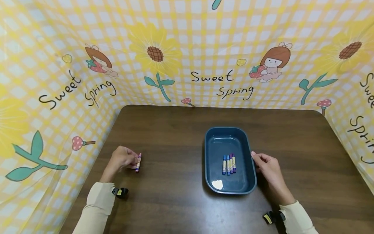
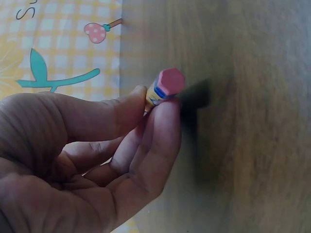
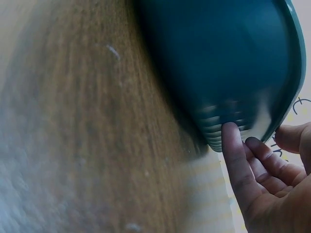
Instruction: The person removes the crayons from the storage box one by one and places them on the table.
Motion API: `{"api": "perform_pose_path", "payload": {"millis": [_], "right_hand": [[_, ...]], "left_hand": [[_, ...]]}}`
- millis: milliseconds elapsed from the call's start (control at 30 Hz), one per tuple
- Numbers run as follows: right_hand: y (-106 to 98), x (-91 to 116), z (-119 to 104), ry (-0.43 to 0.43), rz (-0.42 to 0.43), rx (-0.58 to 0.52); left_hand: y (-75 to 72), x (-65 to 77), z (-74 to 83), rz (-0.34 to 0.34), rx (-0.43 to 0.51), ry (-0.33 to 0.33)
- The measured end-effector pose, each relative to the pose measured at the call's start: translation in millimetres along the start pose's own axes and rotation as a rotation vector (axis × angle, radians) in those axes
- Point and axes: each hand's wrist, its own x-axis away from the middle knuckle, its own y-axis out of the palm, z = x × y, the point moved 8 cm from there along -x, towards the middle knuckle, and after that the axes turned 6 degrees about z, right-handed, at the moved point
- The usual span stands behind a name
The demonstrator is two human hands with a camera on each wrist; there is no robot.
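Note:
Between the thumb and fingers of my left hand is a pink crayon with a yellow wrapper, held over the left part of the table. Its flat pink end faces the camera in the left wrist view. Further right stands a dark blue rectangular tray. Several blue and purple crayons lie side by side inside it. My right hand grips the tray's right side, thumb at the rim and fingers against the outer wall.
A brown wooden table lies under everything. Yellow checked cloth with flowers and lettering rises along its back and both sides. Small black devices are strapped at both wrists, over cream sleeves.

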Motion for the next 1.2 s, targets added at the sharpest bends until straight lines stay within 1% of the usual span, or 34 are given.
{"api": "perform_pose_path", "payload": {"millis": [133, 233, 300, 367, 433, 467, 567, 700, 800, 900, 967, 1067, 1133, 1200], "right_hand": [[0, 0, 0, 0.005, 0.003, -0.005], [1, 1, -1, 0.006, 0.006, -0.016], [0, 0, -1, 0.006, 0.014, -0.027], [0, 0, -2, 0.004, 0.02, -0.032], [0, 0, -2, 0.004, 0.022, -0.035], [0, 0, -2, 0.004, 0.025, -0.036], [0, 0, -2, 0.004, 0.024, -0.036], [0, 1, 0, 0.005, 0.025, -0.022], [0, 2, 1, 0.01, 0.021, -0.013], [0, 2, 3, 0.013, 0.022, -0.013], [-1, 2, 3, 0.012, 0.021, -0.013], [0, 1, 3, 0.012, 0.019, -0.016], [0, 1, 3, 0.014, 0.017, -0.019], [0, 0, 3, 0.012, 0.016, -0.02]], "left_hand": [[-2.3, -2.5, -0.6, 0.026, -0.084, -0.005], [-6.2, -4.1, 2.5, 0.052, -0.209, 0.022], [-8.6, -5.1, 4.5, 0.069, -0.275, 0.034], [-10.7, -5.5, 6.8, 0.079, -0.329, 0.05], [-11.8, -5.6, 8.8, 0.077, -0.355, 0.061], [-12.1, -5.4, 9.4, 0.076, -0.358, 0.067], [-10.4, -4.1, 8.8, 0.054, -0.3, 0.058], [-5.9, -1.5, 2.7, 0.026, -0.224, 0.012], [-5.8, 0.7, -1.1, 0.034, -0.242, -0.001], [-7.5, 3.5, -0.3, 0.054, -0.231, 0.007], [-9.4, 5.8, 0.9, 0.073, -0.22, 0.025], [-13.0, 9.8, 5.4, 0.112, -0.219, 0.078], [-13.5, 12.7, 10.4, 0.126, -0.184, 0.118], [-11.9, 15.2, 16.9, 0.127, -0.118, 0.151]]}}
